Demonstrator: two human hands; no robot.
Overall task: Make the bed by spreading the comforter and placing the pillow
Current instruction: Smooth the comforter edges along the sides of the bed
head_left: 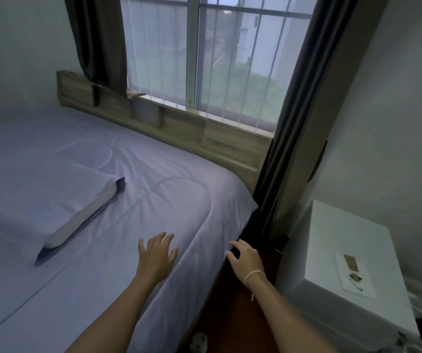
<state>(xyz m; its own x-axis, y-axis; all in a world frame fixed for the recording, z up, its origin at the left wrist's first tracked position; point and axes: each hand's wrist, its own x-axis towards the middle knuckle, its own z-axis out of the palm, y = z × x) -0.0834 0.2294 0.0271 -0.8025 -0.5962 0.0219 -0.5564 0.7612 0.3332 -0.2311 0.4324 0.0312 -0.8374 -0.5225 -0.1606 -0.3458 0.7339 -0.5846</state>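
Bedroom, head view; I am logging the following.
Comforter [133, 179]: lying spread flat over the bed, covering it to the edge at 4 o'clock.
Pillow [34, 200]: lying on the comforter at 9 o'clock, its open end facing 3 o'clock.
Left hand [157, 253]: fingers spread apart, palm down, seemingly pressing the comforter.
Right hand [245, 258]: fingers loosely apart, touching the comforter's hanging edge at 5 o'clock; I am seeing no grip.
Nightstand [352, 240]: standing at 4 o'clock.
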